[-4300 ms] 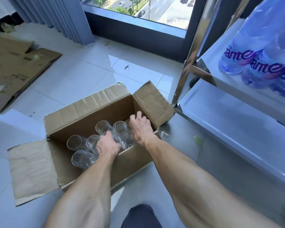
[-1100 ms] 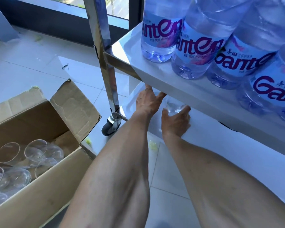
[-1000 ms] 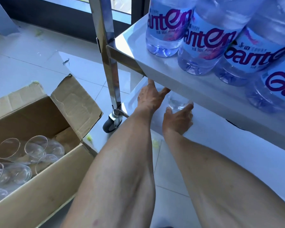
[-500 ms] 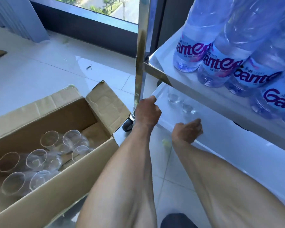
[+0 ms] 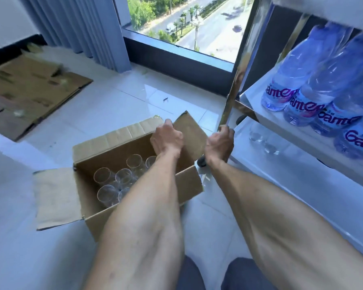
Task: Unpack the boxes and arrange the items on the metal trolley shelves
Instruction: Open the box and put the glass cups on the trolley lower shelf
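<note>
An open cardboard box point(image 5: 117, 137) stands on the tiled floor with several clear glasses point(image 5: 113, 181) upright inside. My left hand point(image 5: 167, 139) grips the box's right flap near its far corner. My right hand point(image 5: 219, 141) curls round the foot of the metal trolley's shiny post point(image 5: 237, 76), at the corner of the lower shelf point(image 5: 302, 185). Two clear glasses point(image 5: 263, 141) stand side by side on that lower shelf, near its left end. Neither hand holds a glass.
Large water bottles point(image 5: 302, 97) fill the trolley's middle shelf. Flattened cardboard point(image 5: 29, 91) lies on the floor at the far left, by a grey curtain point(image 5: 82, 28) and a low window point(image 5: 187, 24). The box's left flap point(image 5: 55, 197) lies spread outward.
Both hands have drawn back from under the middle shelf, leaving two glasses on the lower shelf. My left hand has moved to the box flap, my right to the trolley post.
</note>
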